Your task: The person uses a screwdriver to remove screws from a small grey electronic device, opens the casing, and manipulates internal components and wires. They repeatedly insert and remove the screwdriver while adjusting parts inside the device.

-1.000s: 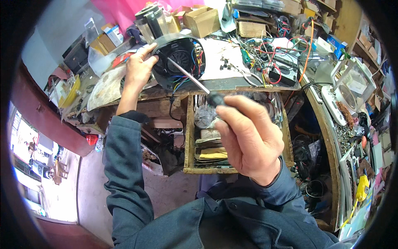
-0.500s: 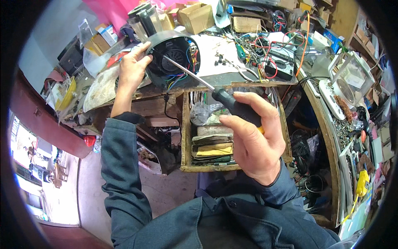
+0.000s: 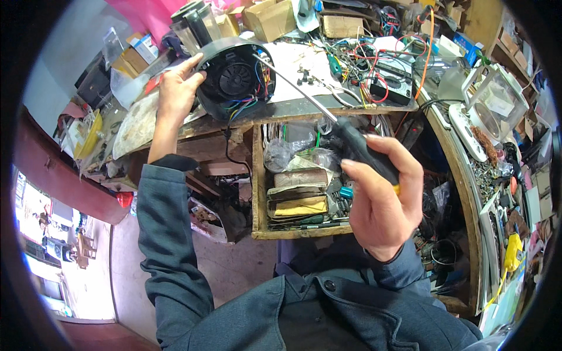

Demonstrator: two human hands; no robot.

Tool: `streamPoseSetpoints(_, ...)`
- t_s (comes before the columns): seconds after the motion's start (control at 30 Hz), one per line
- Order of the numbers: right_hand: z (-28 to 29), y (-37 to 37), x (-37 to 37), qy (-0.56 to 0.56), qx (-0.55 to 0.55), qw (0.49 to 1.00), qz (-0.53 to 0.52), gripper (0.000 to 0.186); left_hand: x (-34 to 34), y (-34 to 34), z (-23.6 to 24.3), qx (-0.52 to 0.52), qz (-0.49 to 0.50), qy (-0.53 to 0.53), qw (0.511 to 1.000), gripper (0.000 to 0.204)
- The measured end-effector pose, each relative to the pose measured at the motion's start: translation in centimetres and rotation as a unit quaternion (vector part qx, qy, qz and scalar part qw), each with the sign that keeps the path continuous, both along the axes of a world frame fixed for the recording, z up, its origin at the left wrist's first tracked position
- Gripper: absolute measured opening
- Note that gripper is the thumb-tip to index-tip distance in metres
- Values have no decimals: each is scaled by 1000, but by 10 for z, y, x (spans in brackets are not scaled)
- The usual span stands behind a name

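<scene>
My left hand (image 3: 177,93) grips the rim of a round black appliance housing (image 3: 218,108), with the thumb at its edge and fingers on the outer side. The housing stands tilted on the bench, its open underside facing me. Inside show a vented round motor cover (image 3: 236,78) and coloured wires (image 3: 241,106). In my right hand (image 3: 386,202) is a long screwdriver (image 3: 304,96) with a dark handle, the fingers wrapped round the handle. Its shaft points up and left, and the tip is at the upper right inside of the housing; whether it touches a screw I cannot tell.
Below the bench edge an open wooden drawer (image 3: 256,193) holds bags, boxes and tools. Pliers (image 3: 339,92) and small black parts (image 3: 305,76) lie right of the housing, near a multimeter (image 3: 391,88) with tangled leads. A clear jug (image 3: 196,26) stands behind the housing.
My right hand has moved right, and the screwdriver tip has shifted from the left inside of the housing to its upper right. My left hand keeps its hold on the housing.
</scene>
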State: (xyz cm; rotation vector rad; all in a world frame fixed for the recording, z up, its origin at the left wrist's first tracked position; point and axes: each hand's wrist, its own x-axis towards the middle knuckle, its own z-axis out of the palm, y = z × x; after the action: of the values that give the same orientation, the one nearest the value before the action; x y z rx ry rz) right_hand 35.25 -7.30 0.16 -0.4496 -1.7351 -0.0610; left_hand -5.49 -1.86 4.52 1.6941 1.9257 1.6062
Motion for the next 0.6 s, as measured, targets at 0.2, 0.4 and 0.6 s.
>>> streamPoseSetpoints(0.2,3,13,-16,-22,-3,1000,-5,36,8,6,3,16,-6,-8,1000,51)
streamPoseSetpoints(0.4,1,20,-21,-14,8,1000,-12,35,9,4,4,21,-2,2,1000,51)
streamPoseSetpoints(0.6,-3,27,-23,-4,28,1000,-11,36,4,10,1,25,-4,1,1000,51)
